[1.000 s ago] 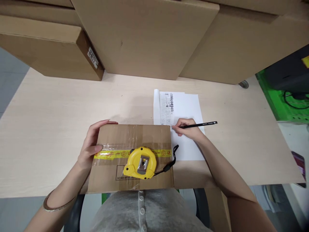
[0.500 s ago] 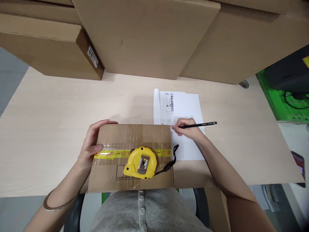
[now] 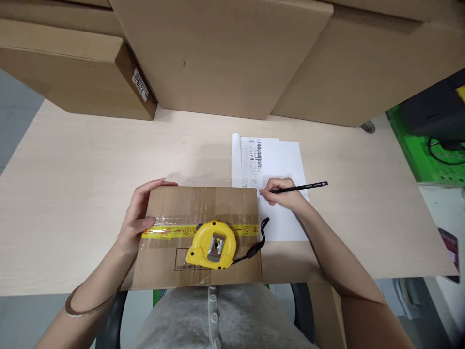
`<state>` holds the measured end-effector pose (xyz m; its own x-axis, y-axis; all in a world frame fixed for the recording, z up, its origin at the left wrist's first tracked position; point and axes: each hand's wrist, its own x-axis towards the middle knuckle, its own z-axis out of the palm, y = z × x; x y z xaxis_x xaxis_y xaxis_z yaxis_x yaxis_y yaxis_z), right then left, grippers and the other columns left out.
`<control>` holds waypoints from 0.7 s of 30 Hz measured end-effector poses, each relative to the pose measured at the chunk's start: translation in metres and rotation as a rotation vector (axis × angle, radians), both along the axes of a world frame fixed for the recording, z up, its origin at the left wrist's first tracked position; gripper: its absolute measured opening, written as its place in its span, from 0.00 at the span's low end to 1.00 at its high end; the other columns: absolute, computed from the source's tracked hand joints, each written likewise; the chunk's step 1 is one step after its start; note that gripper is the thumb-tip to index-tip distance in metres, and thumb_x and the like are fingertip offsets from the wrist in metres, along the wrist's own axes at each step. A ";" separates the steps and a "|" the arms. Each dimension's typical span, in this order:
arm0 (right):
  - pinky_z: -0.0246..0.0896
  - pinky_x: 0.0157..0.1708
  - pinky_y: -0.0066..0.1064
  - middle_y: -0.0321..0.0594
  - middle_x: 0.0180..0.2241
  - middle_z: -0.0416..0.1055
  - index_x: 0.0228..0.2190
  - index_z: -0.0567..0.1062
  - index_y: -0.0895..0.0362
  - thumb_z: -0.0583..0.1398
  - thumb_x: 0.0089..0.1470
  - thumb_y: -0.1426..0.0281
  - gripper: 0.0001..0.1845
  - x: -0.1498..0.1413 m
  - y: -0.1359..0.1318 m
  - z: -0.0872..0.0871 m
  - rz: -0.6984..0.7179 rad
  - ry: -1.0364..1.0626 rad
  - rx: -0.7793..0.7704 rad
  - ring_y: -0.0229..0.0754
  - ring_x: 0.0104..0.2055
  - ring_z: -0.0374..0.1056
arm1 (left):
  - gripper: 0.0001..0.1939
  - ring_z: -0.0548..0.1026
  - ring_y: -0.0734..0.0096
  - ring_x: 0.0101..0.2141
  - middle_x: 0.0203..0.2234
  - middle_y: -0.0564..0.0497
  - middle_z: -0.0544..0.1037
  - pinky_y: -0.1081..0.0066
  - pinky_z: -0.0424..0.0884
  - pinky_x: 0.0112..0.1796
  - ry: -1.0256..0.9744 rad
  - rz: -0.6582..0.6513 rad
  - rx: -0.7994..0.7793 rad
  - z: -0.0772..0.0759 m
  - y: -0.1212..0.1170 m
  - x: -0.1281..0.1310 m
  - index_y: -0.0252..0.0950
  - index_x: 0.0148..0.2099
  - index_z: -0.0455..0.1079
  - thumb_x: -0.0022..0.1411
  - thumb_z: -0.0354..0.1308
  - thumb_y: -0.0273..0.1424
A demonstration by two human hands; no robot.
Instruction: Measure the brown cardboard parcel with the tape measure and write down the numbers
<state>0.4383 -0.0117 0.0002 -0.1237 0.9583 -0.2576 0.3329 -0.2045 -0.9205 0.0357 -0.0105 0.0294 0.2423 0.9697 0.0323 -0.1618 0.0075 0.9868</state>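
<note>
My left hand (image 3: pixel 137 215) grips the left side of a taped cardboard box (image 3: pixel 232 203), thumb on top and fingers along the far edge. On the box's top lies a yellow tape measure (image 3: pixel 223 245), belt clip facing up, its black wrist strap (image 3: pixel 257 248) hanging past the right side. My right hand (image 3: pixel 281 192) pinches a black pencil (image 3: pixel 308 187) and rests on white paper (image 3: pixel 286 160) just beyond the box's right corner. Handwriting and print run down the paper's left part, whose left edge curls over. The pencil's tip is hard to make out behind my fingers.
Large cardboard boxes (image 3: pixel 225 58) line the back of the table (image 3: pixel 80 194). A smaller labelled box (image 3: pixel 72 80) stands at the back left. To the right are a green crate (image 3: pixel 414 150) with a black cable and a phone-like object (image 3: pixel 449 247) near the table's corner.
The pencil and my right hand have shifted very slightly, by a few pixels. My left hand, the box and the tape measure look the same.
</note>
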 end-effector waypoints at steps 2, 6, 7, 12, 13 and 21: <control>0.60 0.18 0.29 0.35 0.15 0.70 0.20 0.71 0.53 0.72 0.49 0.50 0.25 0.000 0.000 0.001 0.002 -0.005 0.001 0.36 0.17 0.65 | 0.32 0.72 0.44 0.58 0.56 0.46 0.80 0.53 0.68 0.54 0.001 0.006 -0.004 0.000 0.000 0.000 0.44 0.61 0.74 0.52 0.66 0.38; 0.59 0.19 0.29 0.35 0.15 0.70 0.20 0.71 0.53 0.72 0.50 0.51 0.24 -0.001 -0.001 0.000 0.002 -0.011 0.003 0.36 0.17 0.64 | 0.32 0.72 0.44 0.59 0.56 0.46 0.80 0.52 0.68 0.54 -0.003 0.013 -0.009 0.000 -0.002 0.000 0.43 0.61 0.73 0.53 0.66 0.40; 0.59 0.19 0.29 0.35 0.15 0.70 0.20 0.70 0.53 0.72 0.50 0.51 0.24 -0.001 -0.001 0.000 0.003 -0.012 0.002 0.36 0.17 0.64 | 0.32 0.72 0.44 0.59 0.56 0.46 0.80 0.52 0.68 0.55 -0.004 0.013 -0.012 0.000 -0.002 0.000 0.43 0.61 0.73 0.53 0.66 0.40; 0.58 0.18 0.29 0.35 0.15 0.70 0.19 0.70 0.53 0.71 0.50 0.52 0.24 -0.001 -0.001 -0.001 0.003 -0.020 -0.004 0.36 0.17 0.64 | 0.32 0.72 0.44 0.58 0.56 0.46 0.80 0.53 0.68 0.54 -0.002 0.016 -0.009 0.000 -0.002 0.000 0.44 0.61 0.74 0.53 0.66 0.40; 0.58 0.18 0.29 0.35 0.16 0.70 0.20 0.70 0.53 0.71 0.50 0.52 0.24 -0.001 -0.001 -0.001 0.001 -0.024 -0.004 0.36 0.17 0.64 | 0.32 0.72 0.44 0.58 0.56 0.46 0.80 0.53 0.68 0.54 0.000 0.016 -0.006 0.000 -0.002 0.000 0.44 0.61 0.74 0.53 0.66 0.40; 0.59 0.19 0.31 0.36 0.16 0.70 0.21 0.65 0.51 0.67 0.50 0.44 0.28 -0.001 0.001 0.004 0.011 -0.131 -0.037 0.38 0.17 0.64 | 0.31 0.72 0.45 0.59 0.57 0.47 0.80 0.52 0.68 0.55 -0.005 -0.006 0.030 -0.004 -0.001 -0.001 0.44 0.63 0.73 0.56 0.65 0.39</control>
<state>0.4371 -0.0104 0.0039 -0.0971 0.9466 -0.3074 0.4525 -0.2331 -0.8608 0.0344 -0.0116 0.0256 0.2474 0.9669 0.0622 -0.1667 -0.0207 0.9858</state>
